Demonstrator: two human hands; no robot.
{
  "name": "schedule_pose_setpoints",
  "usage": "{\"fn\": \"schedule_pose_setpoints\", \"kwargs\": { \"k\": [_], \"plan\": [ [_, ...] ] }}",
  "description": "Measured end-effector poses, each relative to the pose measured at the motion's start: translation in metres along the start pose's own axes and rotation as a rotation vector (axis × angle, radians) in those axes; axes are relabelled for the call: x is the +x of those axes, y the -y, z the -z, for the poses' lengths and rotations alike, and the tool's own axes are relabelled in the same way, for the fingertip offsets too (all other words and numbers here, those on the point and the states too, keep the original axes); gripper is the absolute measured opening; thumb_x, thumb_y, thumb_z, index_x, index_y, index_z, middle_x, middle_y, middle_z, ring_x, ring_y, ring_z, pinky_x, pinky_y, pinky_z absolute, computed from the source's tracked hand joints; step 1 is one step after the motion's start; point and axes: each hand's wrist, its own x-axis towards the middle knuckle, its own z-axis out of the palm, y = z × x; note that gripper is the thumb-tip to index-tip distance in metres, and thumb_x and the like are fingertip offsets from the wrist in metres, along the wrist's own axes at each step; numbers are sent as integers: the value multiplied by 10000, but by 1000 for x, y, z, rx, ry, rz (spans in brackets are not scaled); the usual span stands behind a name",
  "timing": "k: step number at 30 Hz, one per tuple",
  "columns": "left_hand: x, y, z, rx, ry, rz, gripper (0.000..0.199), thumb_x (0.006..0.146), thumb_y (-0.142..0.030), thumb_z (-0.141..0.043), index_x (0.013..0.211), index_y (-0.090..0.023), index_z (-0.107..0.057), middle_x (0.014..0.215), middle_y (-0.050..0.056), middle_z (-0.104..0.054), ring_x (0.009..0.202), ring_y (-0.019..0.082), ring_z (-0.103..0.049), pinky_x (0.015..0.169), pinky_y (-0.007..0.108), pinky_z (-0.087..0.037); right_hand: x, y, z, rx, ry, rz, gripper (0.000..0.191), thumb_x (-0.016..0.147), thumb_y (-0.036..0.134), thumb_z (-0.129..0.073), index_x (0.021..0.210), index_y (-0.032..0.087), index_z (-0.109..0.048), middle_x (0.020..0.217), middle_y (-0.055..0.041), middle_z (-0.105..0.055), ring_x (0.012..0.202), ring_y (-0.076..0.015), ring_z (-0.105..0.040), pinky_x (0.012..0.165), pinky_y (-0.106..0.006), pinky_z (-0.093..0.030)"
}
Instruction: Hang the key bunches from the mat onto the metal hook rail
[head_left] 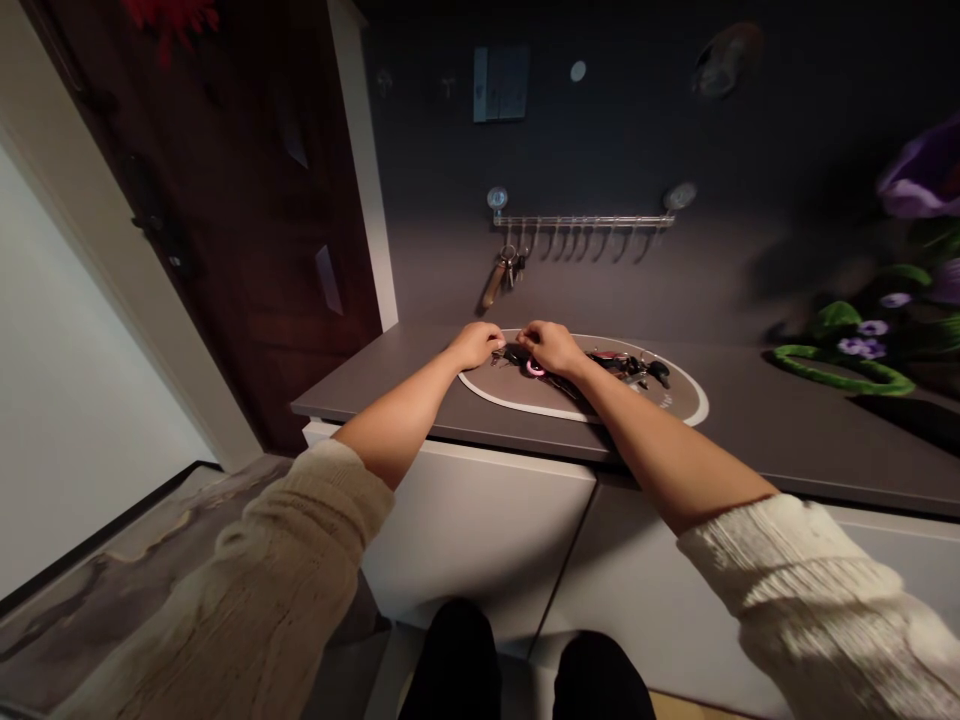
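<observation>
Several keys and key fobs [636, 370] lie in a pile on an oval brown mat [682, 398] with a white rim. At the mat's left end is my left hand [478, 345], its fingers curled together at the edge of some small keys. My right hand [549, 346] is just to the right, fingers bent and pressed together over the left part of the pile, beside a pink ring [535, 368]. What either hand pinches is too small and partly hidden to make out.
A hook rail [585, 221] on the dark wall holds a bunch of keys [504, 275] at its left end. Purple flowers with a green vine [840, 370] stand at the right of the grey counter [757, 420]. A dark red door [277, 300] is at the left.
</observation>
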Motion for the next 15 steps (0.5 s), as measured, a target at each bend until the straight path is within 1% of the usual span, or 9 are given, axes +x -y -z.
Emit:
{"fn": "schedule_pose_setpoints", "kwargs": {
  "k": [4,8,12,15],
  "plan": [
    [0,-1,1,-30,-12,34,194,751,-211,-488,803,-132,-658,803,45,-655,741,140,-547,721,247,-395,-1,1,1,-7,4,4,209,786,228,-488,882,134,-649,872,-84,-661,768,-141,-565,676,-210,-363],
    [0,-3,2,-122,-48,69,168,744,-192,-497,787,-126,-645,786,39,-644,731,132,-541,724,249,-396,-2,2,1,-7,7,1,214,788,236,-487,891,135,-646,873,-86,-660,774,-145,-566,678,-214,-363],
    [1,-5,3,-290,-63,129,134,736,-183,-512,737,-110,-624,701,24,-614,656,112,-518,684,241,-398,-1,3,2,-19,12,1,215,786,238,-490,898,137,-643,871,-86,-660,771,-146,-567,680,-215,-365],
    [2,-5,3,-449,-95,153,110,732,-173,-522,710,-103,-604,656,10,-590,617,96,-496,659,234,-393,-2,3,2,-22,20,3,210,781,236,-495,896,140,-642,867,-83,-661,768,-144,-568,683,-214,-368]
  ]
}}
